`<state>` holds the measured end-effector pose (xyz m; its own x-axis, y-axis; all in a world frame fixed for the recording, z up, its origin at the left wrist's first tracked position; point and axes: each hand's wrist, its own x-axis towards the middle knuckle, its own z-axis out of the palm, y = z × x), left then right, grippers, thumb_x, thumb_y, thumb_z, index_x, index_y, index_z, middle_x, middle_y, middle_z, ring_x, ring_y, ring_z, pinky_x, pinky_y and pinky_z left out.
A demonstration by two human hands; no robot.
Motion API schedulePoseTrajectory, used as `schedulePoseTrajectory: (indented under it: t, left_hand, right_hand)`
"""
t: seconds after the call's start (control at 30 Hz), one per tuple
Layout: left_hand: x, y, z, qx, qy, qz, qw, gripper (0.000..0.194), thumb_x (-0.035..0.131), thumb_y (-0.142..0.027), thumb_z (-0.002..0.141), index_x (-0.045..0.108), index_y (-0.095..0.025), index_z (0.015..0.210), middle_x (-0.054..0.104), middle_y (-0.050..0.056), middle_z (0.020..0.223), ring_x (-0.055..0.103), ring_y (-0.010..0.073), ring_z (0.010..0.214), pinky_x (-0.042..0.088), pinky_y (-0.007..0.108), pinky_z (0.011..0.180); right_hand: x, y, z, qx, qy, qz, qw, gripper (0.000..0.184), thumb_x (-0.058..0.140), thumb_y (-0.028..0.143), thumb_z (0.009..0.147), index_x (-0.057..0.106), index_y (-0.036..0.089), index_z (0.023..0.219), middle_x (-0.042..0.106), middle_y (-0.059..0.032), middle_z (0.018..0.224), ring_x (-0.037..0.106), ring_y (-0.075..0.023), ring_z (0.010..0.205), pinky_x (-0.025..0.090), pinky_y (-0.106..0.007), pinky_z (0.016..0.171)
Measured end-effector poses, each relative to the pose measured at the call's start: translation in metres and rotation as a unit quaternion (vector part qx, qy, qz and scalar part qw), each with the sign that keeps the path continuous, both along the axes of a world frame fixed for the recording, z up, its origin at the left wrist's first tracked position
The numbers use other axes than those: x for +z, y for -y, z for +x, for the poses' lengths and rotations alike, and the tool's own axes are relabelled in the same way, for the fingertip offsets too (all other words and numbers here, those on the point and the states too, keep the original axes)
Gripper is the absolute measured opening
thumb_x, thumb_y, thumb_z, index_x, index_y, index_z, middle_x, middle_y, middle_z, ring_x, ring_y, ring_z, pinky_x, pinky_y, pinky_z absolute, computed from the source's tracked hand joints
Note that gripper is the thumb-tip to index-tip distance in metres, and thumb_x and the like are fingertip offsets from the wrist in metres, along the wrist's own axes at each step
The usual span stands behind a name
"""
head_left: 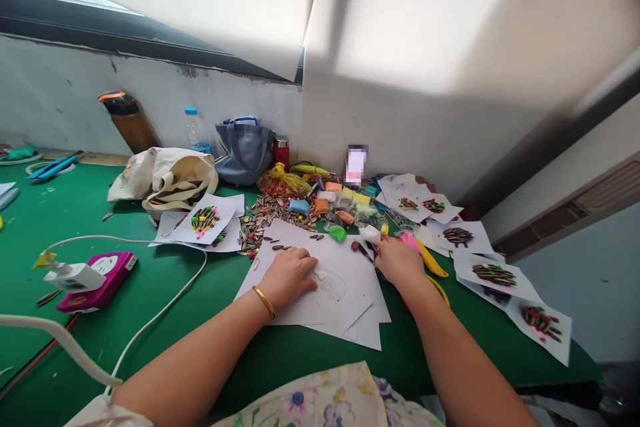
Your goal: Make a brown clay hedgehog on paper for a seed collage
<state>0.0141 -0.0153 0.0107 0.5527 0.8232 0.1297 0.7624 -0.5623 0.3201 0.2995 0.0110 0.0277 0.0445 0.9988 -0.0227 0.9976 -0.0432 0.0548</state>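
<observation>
My left hand (291, 275) lies on the white paper sheets (345, 320), fingers stretched out and a gold bangle on the wrist. Just beyond its fingertips, a faint rounded drawing with crossed lines (333, 287) shows on the top sheet, with a small white piece (320, 273) beside it. My right hand (396, 259) is at the right edge of the sheets, fingers curled in by a dark thin stick (365, 252). A brown rounded lump (355, 246) sits by the stick's far end. What the right fingers grip is partly hidden. Several sunflower seeds (278, 247) lie on the paper.
Behind the paper are a seed pile (260, 217), bagged coloured clay (337, 233) and a phone (356, 165). Seed pictures (493, 273) line the right side; others (203, 220) lie left. A magenta power strip (100, 280) with white cable and a cloth bag (165, 177) occupy the left.
</observation>
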Motion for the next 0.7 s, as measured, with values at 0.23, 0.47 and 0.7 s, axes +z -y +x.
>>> schedulePoseTrajectory:
  t: [0.23,0.47,0.7]
  left_hand:
    - [-0.005,-0.004,-0.001,-0.019,0.023,0.004,1.0,0.044,0.074,-0.032,0.079,0.064,-0.025,0.121,0.066,0.009,0.114,0.056,0.0279,0.108,0.039,0.04,0.089]
    - [-0.005,-0.003,0.0,-0.009,0.032,0.012,0.999,0.036,0.073,-0.032,0.08,0.067,-0.028,0.114,0.065,0.007,0.11,0.056,0.0263,0.105,0.038,0.039,0.088]
    - [-0.005,-0.003,0.0,-0.012,0.023,0.021,0.999,0.027,0.072,-0.032,0.08,0.069,-0.025,0.107,0.064,0.007,0.108,0.055,0.0264,0.103,0.038,0.038,0.086]
  right_hand:
    - [0.006,0.026,-0.02,0.127,-0.181,0.117,0.968,0.01,0.053,0.017,0.08,0.063,0.021,0.077,0.066,-0.0054,0.087,0.059,-0.0189,0.082,0.039,-0.027,0.067]
    - [-0.019,0.042,-0.057,0.142,-0.399,-0.003,0.906,0.007,0.052,0.021,0.08,0.059,0.023,0.081,0.063,0.0026,0.07,0.053,-0.0134,0.059,0.034,-0.025,0.054]
    - [-0.028,0.048,-0.067,0.108,-0.641,-0.102,0.753,0.017,0.049,0.023,0.08,0.062,0.02,0.092,0.07,-0.001,0.079,0.063,-0.0139,0.064,0.046,-0.026,0.059]
